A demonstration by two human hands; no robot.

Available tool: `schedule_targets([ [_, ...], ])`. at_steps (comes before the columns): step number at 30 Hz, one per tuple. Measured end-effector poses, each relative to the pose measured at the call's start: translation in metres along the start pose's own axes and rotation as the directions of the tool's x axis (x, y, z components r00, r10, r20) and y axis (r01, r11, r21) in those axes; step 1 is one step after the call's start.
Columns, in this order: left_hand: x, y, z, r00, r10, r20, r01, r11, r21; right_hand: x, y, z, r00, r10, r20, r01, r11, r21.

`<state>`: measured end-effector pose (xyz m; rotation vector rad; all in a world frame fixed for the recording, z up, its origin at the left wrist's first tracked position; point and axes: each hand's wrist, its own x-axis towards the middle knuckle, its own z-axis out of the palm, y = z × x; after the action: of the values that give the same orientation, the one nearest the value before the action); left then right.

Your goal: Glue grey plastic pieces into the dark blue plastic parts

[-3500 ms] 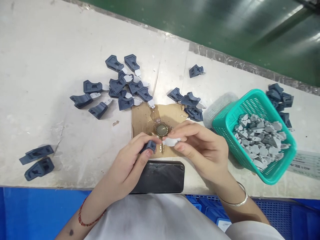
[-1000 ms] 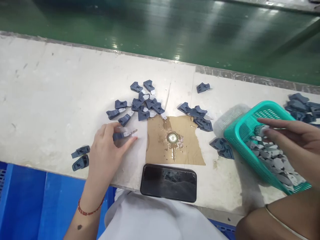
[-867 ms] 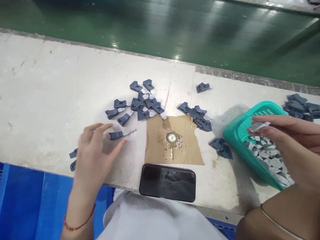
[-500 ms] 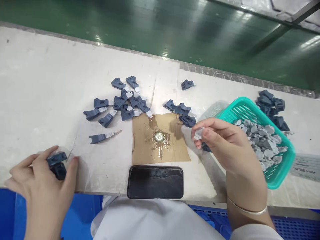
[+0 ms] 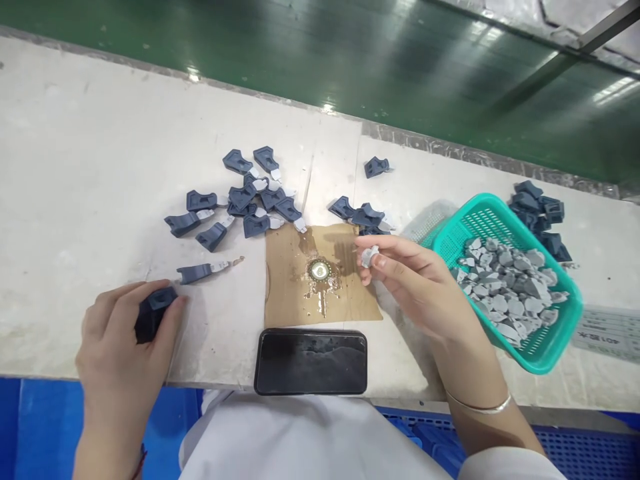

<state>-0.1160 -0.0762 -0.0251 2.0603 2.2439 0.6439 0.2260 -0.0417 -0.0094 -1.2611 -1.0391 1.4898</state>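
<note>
My left hand is closed around a dark blue-grey plastic part near the table's front left edge. Between thumb and fingers, my right hand pinches a small light-grey piece, held over the right side of a brown cardboard square. A small round cap with shiny liquid sits in the middle of that cardboard, with wet splashes around it. Several dark blue parts with light-grey ends lie beyond the cardboard to the left. One such part lies alone near my left hand.
A green basket full of light-grey pieces stands on the right, with a pile of dark blue parts behind it. A black phone lies at the front edge. More joined parts lie behind the cardboard. A green surface runs beyond the table.
My left hand has moved right and slightly up, bringing the dark part with it. My right hand has shifted left with the light-grey piece, closer over the cardboard.
</note>
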Motion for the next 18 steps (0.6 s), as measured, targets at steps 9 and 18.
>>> schedule_targets([
  [9,0.004,0.008,0.000,0.967,0.238,0.092,-0.227,0.967,-0.118,0.004,0.004,0.012,0.999,-0.004,-0.034,0.009,0.991,0.131],
  [18,0.012,0.026,0.006,0.986,0.114,0.122,-0.103,0.990,-0.093,0.002,0.002,0.011,1.000,0.020,-0.003,-0.020,0.999,-0.043],
])
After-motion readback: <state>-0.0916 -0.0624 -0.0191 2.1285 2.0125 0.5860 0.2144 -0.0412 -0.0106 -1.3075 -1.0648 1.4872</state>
